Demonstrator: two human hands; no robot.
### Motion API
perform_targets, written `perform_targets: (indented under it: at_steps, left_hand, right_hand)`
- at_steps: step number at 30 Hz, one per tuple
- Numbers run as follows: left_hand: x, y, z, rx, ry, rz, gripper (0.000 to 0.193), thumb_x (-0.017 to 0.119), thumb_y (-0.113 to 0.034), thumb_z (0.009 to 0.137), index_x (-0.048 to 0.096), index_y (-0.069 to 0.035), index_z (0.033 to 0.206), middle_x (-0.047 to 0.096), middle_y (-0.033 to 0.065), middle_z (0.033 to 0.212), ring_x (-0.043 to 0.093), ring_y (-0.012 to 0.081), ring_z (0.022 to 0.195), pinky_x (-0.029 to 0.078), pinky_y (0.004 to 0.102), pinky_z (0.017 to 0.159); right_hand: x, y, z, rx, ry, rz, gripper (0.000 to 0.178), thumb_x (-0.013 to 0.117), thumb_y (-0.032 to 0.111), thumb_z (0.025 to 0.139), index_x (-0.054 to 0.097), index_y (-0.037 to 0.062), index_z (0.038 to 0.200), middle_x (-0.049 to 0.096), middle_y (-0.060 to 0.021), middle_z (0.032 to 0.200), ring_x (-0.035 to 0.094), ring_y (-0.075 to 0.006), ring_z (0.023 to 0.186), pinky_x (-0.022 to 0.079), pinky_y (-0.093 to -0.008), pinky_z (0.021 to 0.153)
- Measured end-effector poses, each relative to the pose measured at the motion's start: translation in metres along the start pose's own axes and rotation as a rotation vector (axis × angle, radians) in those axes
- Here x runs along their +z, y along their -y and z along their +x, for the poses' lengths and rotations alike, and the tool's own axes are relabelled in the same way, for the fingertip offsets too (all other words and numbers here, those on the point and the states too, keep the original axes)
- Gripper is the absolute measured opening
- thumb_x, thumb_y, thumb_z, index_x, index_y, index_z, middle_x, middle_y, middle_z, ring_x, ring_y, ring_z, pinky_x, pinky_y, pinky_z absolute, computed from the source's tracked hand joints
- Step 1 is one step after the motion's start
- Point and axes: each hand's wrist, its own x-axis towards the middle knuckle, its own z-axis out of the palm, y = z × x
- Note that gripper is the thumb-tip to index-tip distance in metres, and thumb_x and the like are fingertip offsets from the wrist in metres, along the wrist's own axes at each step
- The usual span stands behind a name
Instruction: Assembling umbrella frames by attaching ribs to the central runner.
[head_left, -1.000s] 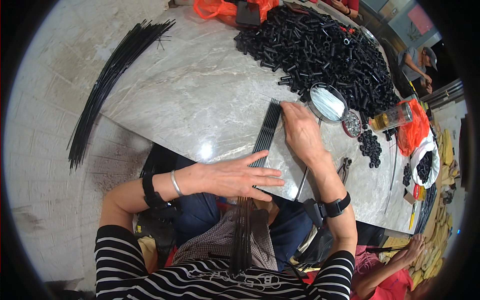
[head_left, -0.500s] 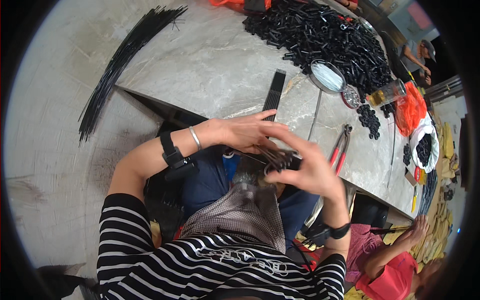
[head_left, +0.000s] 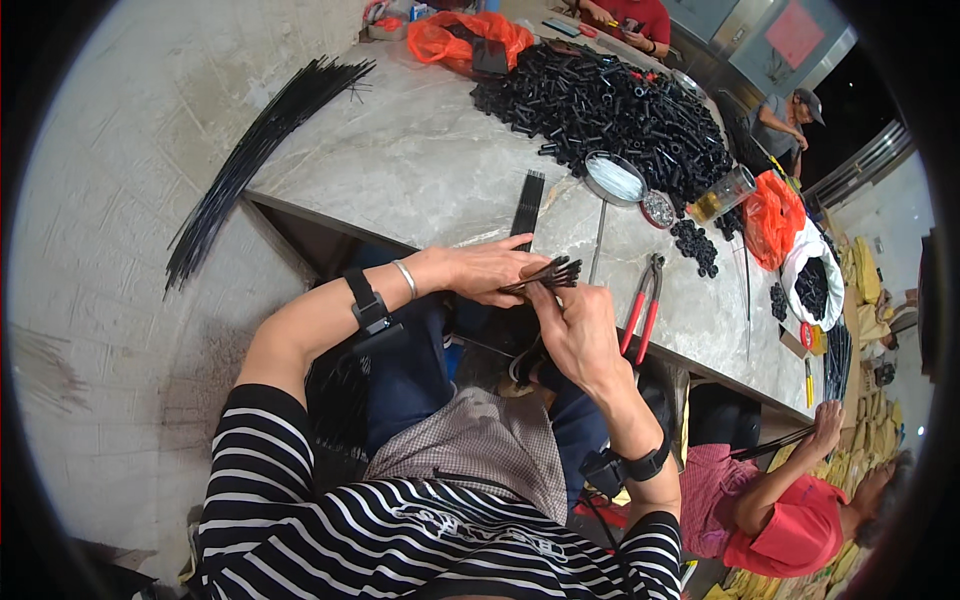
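A flat row of thin black rods (head_left: 528, 205) lies on the stone-look tabletop at its front edge and runs under my left hand (head_left: 490, 270). That hand is closed over the rods, its index finger lying across them. On the near side, their fanned ends (head_left: 552, 274) stick out between my two hands. My right hand (head_left: 580, 330) is closed against these ends, thumb and fingers bent in. Its fingertips are partly hidden by the rods. To the right of it, pliers (head_left: 643, 308) with red handles lie on the table.
A big heap of short black tubes (head_left: 620, 110) covers the far table (head_left: 420, 150). Nearby stand a metal bowl (head_left: 615, 178), a small dish (head_left: 657, 209) and a glass jar (head_left: 722, 195). Long black rods (head_left: 250, 160) overhang the left edge. A person in red (head_left: 790, 520) works at the right.
My right hand has gone from spread fingers to closed at the rods' near ends. Those ends pointed down toward my lap and now point up and right. The whole view has shifted a little.
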Motion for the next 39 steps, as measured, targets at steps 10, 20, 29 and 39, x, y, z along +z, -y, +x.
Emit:
perform_targets:
  at_steps: [10, 20, 29, 39]
  left_hand:
    - [-0.001, 0.001, -0.001, -0.053, -0.032, -0.164, 0.054, 0.062, -0.023, 0.086, 0.044, -0.017, 0.137, 0.036, 0.0028, 0.147, 0.025, 0.0212, 0.14, 0.01, 0.0529, 0.117]
    - [0.0, 0.003, -0.002, 0.017, -0.027, -0.039, 0.056, 0.062, -0.022, 0.087, 0.041, -0.014, 0.138, 0.039, 0.005, 0.145, 0.027, 0.0225, 0.14, 0.009, 0.0524, 0.117]
    - [-0.004, -0.001, 0.0, 0.011, -0.041, -0.043, 0.058, 0.064, -0.023, 0.086, 0.041, -0.016, 0.138, 0.041, 0.0049, 0.143, 0.032, 0.0226, 0.137, 0.011, 0.0527, 0.117]
    - [-0.002, 0.001, -0.004, 0.011, -0.047, -0.102, 0.06, 0.068, -0.023, 0.083, 0.042, -0.019, 0.137, 0.037, 0.0065, 0.146, 0.031, 0.0224, 0.137, 0.011, 0.0511, 0.118]
  right_hand:
    - [-0.007, -0.008, 0.001, 0.053, 0.152, 0.2, 0.022, 0.056, 0.016, 0.093, 0.064, -0.0044, 0.09, 0.052, -0.0162, 0.061, 0.05, -0.0197, 0.056, 0.04, -0.0334, 0.053]
    - [-0.006, -0.007, 0.001, -0.065, 0.066, 0.368, 0.02, 0.057, 0.011, 0.093, 0.065, -0.0025, 0.105, 0.066, -0.0154, 0.087, 0.062, -0.018, 0.073, 0.048, -0.0279, 0.068]
    - [-0.01, -0.001, 0.0, -0.119, -0.002, 0.344, 0.023, 0.055, 0.008, 0.093, 0.062, -0.0026, 0.111, 0.068, -0.0156, 0.093, 0.066, -0.0197, 0.086, 0.05, -0.0297, 0.076]
    - [-0.011, -0.001, 0.004, -0.092, 0.067, 0.502, 0.023, 0.06, 0.001, 0.087, 0.063, -0.0021, 0.11, 0.069, -0.0124, 0.094, 0.065, -0.0159, 0.086, 0.05, -0.0278, 0.077]
